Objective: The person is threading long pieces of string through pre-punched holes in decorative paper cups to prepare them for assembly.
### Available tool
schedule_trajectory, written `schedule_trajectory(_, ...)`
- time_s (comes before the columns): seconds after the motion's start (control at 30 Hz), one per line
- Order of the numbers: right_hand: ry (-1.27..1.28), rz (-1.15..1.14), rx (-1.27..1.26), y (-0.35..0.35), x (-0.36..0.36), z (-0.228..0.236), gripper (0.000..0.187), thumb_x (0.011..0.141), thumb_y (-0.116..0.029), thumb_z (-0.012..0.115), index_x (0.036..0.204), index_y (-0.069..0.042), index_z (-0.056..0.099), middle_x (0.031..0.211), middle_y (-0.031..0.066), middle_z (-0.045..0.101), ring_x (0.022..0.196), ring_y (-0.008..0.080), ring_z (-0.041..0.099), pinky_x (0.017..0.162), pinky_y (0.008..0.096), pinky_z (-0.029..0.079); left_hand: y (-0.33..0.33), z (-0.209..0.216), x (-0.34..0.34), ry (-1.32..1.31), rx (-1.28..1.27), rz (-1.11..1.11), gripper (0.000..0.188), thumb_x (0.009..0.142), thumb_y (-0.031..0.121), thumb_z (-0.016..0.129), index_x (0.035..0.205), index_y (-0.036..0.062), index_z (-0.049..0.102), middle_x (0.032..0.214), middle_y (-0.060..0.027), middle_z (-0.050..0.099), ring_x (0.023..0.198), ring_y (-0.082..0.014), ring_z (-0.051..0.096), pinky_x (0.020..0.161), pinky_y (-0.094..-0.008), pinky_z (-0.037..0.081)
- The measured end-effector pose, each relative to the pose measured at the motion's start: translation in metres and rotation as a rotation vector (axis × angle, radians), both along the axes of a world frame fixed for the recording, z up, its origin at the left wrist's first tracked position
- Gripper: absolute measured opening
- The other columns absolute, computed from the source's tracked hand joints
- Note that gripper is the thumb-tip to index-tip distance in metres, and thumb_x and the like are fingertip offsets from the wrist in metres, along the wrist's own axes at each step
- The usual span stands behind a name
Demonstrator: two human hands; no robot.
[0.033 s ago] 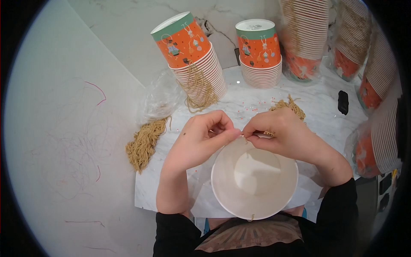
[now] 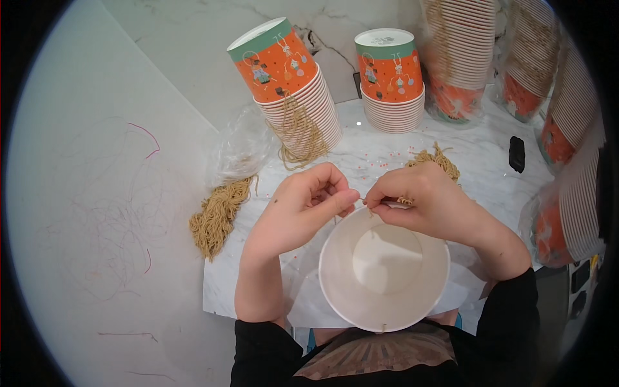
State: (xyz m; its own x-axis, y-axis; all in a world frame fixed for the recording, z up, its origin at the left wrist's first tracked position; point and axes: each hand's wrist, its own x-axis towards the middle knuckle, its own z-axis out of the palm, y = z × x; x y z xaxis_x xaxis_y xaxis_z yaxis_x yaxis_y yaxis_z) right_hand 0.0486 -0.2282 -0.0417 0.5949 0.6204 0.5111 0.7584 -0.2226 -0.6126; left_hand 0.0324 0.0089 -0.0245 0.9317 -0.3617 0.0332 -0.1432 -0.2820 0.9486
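A white paper bucket (image 2: 387, 303) stands mouth up in front of me, its inside showing. Above its far rim both of my hands are pinched closed, fingertips a small gap apart. My left hand (image 2: 309, 209) grips one end of a thin tan cord (image 2: 361, 200), and my right hand (image 2: 419, 200) pinches it close to the rim. A short bit of the cord hangs inside the far wall, while a cord knot (image 2: 384, 327) shows at the near rim. Part of the cord is hidden by my right fingers.
Upside-down orange and green bucket stacks (image 2: 300, 97) (image 2: 390, 84) stand at the back; plastic-wrapped stacks (image 2: 458, 58) line the right. Tan cord bundles (image 2: 219, 219) (image 2: 435, 161) lie either side of my hands. A black object (image 2: 516, 155) rests at right. A wall (image 2: 97, 193) bounds the left.
My left fingertips have drawn slightly left, away from my right ones, widening the gap where the cord shows. The bucket has shifted very slightly to the right.
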Motion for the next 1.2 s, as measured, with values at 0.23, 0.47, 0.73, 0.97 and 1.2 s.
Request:
schedule_trajectory(0.23, 0.008, -0.007, -0.059, -0.001, 0.003, -0.005, 0.008, 0.082, -0.004, 0.068, 0.089, -0.002, 0.065, 0.080, 0.0129, 0.067, 0.076, 0.0321, 0.068, 0.069, 0.0394, 0.054, 0.017, 0.026, -0.009, 0.160, -0.350, -0.161, 0.038, 0.098, 0.008, 0.063, 0.131, 0.0026, 0.044, 0.082, -0.0021, 0.059, 0.067, -0.0082, 0.056, 0.063, -0.0254, 0.052)
schedule_trajectory(0.47, 0.041, 0.086, -0.035, 0.009, 0.001, -0.009, 0.008, 0.083, -0.005, 0.068, 0.090, -0.002, 0.064, 0.082, 0.0136, 0.067, 0.077, 0.0335, 0.068, 0.069, 0.0408, 0.053, 0.035, 0.042, -0.026, 0.153, -0.668, -0.316, 0.052, 0.091, -0.002, 0.062, 0.138, -0.0013, 0.039, 0.097, -0.0138, 0.058, 0.072, -0.0132, 0.062, 0.061, -0.0306, 0.063)
schedule_trajectory(0.73, 0.032, 0.086, -0.071, 0.011, 0.003, -0.014, 0.009, 0.083, -0.005, 0.068, 0.090, -0.002, 0.063, 0.082, 0.0125, 0.066, 0.078, 0.0329, 0.067, 0.069, 0.0411, 0.053, 0.018, 0.024, -0.015, -0.212, 0.326, 0.122, 0.043, 0.081, 0.005, 0.078, 0.120, 0.0059, 0.061, 0.089, -0.0009, 0.061, 0.079, -0.0096, 0.063, 0.062, -0.0285, 0.050)
schedule_trajectory(0.97, 0.034, 0.086, -0.067, 0.011, 0.003, -0.014, 0.009, 0.083, -0.005, 0.068, 0.091, -0.002, 0.064, 0.085, 0.0125, 0.066, 0.079, 0.0329, 0.067, 0.070, 0.0408, 0.054, 0.017, -0.001, -0.002, -0.496, 0.565, -0.228, 0.037, 0.091, 0.002, 0.057, 0.128, -0.0002, 0.057, 0.120, -0.0215, 0.067, 0.106, -0.0369, 0.067, 0.089, -0.0430, 0.054)
schedule_trajectory(1.2, -0.001, 0.113, -0.050, 0.012, 0.000, -0.015, 0.009, 0.084, -0.005, 0.068, 0.092, -0.004, 0.064, 0.090, 0.0114, 0.065, 0.082, 0.0330, 0.067, 0.071, 0.0409, 0.054, 0.013, -0.001, 0.017, -0.171, 0.421, -0.526, 0.037, 0.090, -0.002, 0.055, 0.127, 0.0012, 0.054, 0.103, -0.0181, 0.073, 0.096, -0.0342, 0.072, 0.081, -0.0383, 0.056)
